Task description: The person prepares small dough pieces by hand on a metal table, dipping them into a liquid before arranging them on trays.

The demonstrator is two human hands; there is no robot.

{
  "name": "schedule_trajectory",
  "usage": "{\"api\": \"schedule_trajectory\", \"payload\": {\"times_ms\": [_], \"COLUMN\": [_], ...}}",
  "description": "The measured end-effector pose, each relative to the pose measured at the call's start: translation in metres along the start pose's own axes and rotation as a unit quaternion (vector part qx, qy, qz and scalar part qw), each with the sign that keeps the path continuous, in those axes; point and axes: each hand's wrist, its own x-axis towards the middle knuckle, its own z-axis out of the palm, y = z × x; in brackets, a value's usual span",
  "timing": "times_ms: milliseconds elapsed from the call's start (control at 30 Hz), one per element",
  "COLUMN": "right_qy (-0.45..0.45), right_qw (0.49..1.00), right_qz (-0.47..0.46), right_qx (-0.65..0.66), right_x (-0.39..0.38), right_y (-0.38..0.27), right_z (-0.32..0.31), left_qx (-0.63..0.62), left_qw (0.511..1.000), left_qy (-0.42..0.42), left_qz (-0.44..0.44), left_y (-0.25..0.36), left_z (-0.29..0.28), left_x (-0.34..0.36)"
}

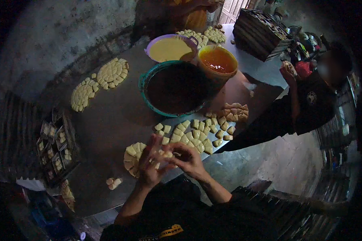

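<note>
My left hand (150,170) is raised over the near edge of the table with its fingers up. My right hand (191,161) meets it from the right, thumb and fingers curled in. Between them is a small pale lump of dough (164,154), gripped by both hands and partly hidden by the fingers. Cut dough pieces (195,134) lie in a loose patch just beyond my right hand. A round, scored dough slab (132,154) is partly covered by my left hand. A few small dough pieces (114,183) sit nearer the table's front edge.
On the table (104,144) stand a teal basin of dark filling (142,90), a purple basin of yellowish mix (149,47) and a yellow bucket of orange liquid (201,60). Two cut slabs (112,73) lie far left. Filled moulds (54,150) stand left; stacked trays (259,36) far right. A co-worker (313,100) stands right.
</note>
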Motion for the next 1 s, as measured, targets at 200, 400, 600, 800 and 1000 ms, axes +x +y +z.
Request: {"api": "schedule_trajectory", "payload": {"times_ms": [200, 400, 600, 800, 1000], "right_qy": [-0.146, -0.322, -0.157, 0.073, 0.002], "right_qw": [0.970, 0.917, 0.937, 0.678, 0.605], "right_qz": [0.117, 0.144, -0.061, -0.091, -0.040], "right_qx": [0.155, 0.184, -0.306, -0.726, -0.796], "right_x": [-0.018, -0.001, 0.104, 0.336, 0.385], "right_y": [-0.019, -0.037, -0.091, -0.060, -0.018], "right_z": [-0.005, -0.013, -0.086, -0.299, -0.371], "left_qx": [0.002, -0.213, -0.230, -0.134, -0.158], "left_qw": [0.983, 0.974, 0.953, 0.947, 0.908], "left_qy": [-0.129, -0.066, 0.106, 0.063, 0.145], "left_qz": [0.130, -0.050, -0.166, -0.285, -0.360], "left_y": [-0.012, 0.000, -0.001, -0.015, -0.031], "left_z": [0.003, 0.032, 0.037, -0.015, -0.050], "left_x": [-0.002, -0.033, -0.010, -0.050, -0.114]}}
